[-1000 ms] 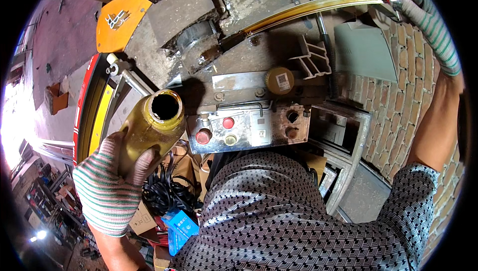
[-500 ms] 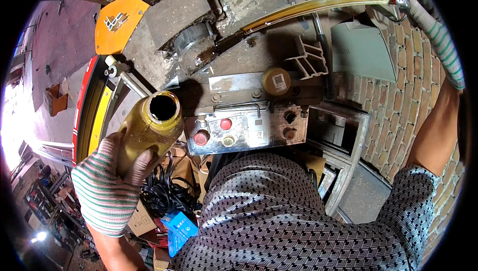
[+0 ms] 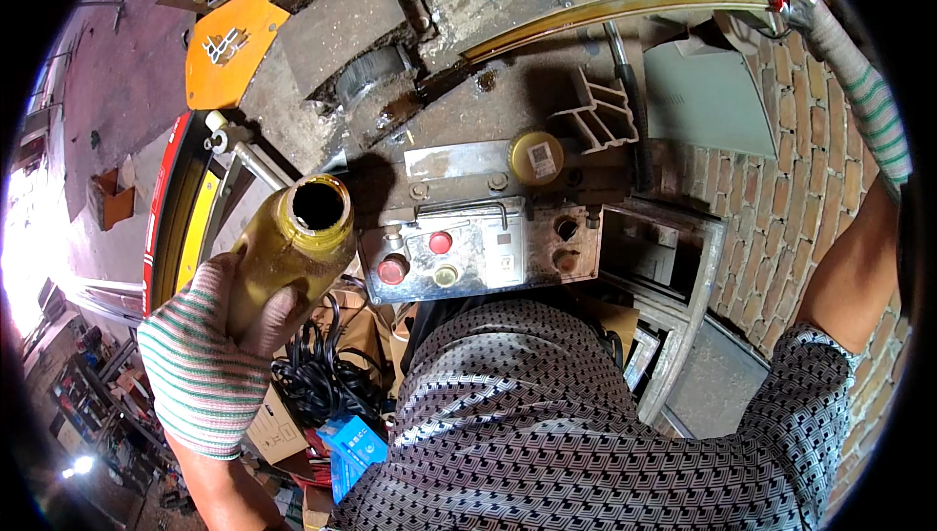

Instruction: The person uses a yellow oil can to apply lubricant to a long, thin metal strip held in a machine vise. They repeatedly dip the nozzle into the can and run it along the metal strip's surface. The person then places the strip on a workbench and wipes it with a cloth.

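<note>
Yellow and translucent, with an uncapped mouth: holds the bottle (image 3: 283, 253) at 9 o'clock in the head view, leaning mouth-up toward 1 o'clock. Keeps the striped-gloved left hand (image 3: 208, 360), at 8 o'clock, wrapped around its lower body. Stretches the right hand (image 3: 828, 33), gloved alike, out to 2 o'clock, apparently closed on the far end of a long brass-coloured strip (image 3: 625, 12); cannot tell each finger's place, so dim near the rim. Leads along that strip back to 12 o'clock, beside a grimy metal block (image 3: 342, 21).

Differs little from 1 second ago: leaves the bottle in the same grip and tilt, but shifts the right hand and the strip's far end slightly outward. Suggests a steady hold at left and a small adjustment at right.

Shows also a control box (image 3: 468, 282) at 6 o'clock, a round yellow cap (image 3: 524, 160) at 1 o'clock, an orange plate (image 3: 220, 87) at 10 o'clock and a blue box (image 3: 356, 445) at 7 o'clock.
</note>
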The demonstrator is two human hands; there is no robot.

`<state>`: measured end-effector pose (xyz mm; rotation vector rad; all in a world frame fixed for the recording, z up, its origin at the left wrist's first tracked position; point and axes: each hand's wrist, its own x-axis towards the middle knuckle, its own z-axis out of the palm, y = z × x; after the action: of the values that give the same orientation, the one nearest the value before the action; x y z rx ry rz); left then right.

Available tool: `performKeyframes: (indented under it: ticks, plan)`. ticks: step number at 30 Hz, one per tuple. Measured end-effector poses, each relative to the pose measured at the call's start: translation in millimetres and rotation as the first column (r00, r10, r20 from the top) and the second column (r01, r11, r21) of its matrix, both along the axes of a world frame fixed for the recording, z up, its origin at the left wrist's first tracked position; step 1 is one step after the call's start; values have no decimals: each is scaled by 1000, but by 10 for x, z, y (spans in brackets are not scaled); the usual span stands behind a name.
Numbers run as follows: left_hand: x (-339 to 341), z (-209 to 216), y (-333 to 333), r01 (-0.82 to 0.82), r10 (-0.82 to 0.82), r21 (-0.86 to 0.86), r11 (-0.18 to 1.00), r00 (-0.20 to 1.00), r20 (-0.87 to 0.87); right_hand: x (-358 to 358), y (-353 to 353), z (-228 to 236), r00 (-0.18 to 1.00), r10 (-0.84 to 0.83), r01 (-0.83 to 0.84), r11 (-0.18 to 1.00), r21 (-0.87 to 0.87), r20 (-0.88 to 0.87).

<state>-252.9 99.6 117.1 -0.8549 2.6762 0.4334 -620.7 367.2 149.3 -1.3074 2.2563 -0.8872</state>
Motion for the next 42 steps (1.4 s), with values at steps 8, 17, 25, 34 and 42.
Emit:
performKeyframes:
  ticks: [8,17,25,34,42]
  plan:
    - [33,-38,-22,0,0,3,1000,1000,-22,111,-35,-50,999,38,-37,999,-24,27]
    - [48,-57,-51,28,-29,-26,999,999,-23,186,-51,-84,998,56,-55,998,-40,31]
    - [91,-72,-22,27,-29,-34,999,998,-61,211,-78,-135,996,82,-80,995,-58,30]
    - [89,-96,-47,43,-45,-52,998,998,-39,225,-41,-112,997,76,-75,994,-80,17]
    - [87,-113,-49,75,-79,-65,995,995,-62,264,-65,-124,995,98,-96,991,-94,22]
